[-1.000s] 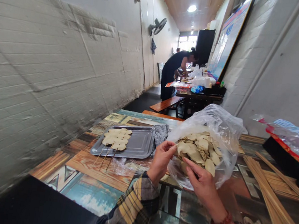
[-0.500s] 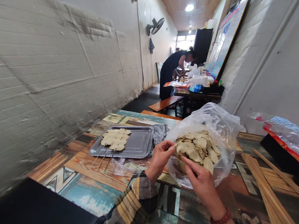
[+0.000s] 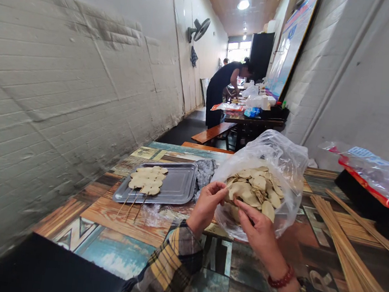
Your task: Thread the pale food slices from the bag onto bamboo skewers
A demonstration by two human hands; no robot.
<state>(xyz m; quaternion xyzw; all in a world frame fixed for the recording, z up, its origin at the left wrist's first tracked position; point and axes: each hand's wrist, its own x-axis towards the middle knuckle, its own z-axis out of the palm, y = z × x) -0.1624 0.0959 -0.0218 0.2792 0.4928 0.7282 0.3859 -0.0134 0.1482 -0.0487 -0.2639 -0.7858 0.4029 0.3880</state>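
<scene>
Over the front of a clear plastic bag (image 3: 292,176), my two hands are close together. The bag stands open and holds a heap of thin, pale beige slices (image 3: 255,183). My left hand (image 3: 206,206) is closed, its thumb and forefinger pinching the edge of a slice. My right hand (image 3: 258,233) has its fingers curled in, with the forefinger tip on the same slice; its thumb is partly hidden. To the left, a metal tray (image 3: 178,195) carries rows of pale slices (image 3: 148,179) threaded on thin wooden sticks (image 3: 131,204).
Long bamboo skewers (image 3: 347,252) lie at right, beside a black container (image 3: 360,197) with red-edged plastic packaging. A grey crumpled cloth or bag (image 3: 206,173) is behind the tray. Farther off, a person (image 3: 222,88) bends over another table, near a wooden bench (image 3: 213,132).
The whole view has shifted slightly, so everything sits a little farther left and higher. My right fingertips have moved slightly closer to my left hand.
</scene>
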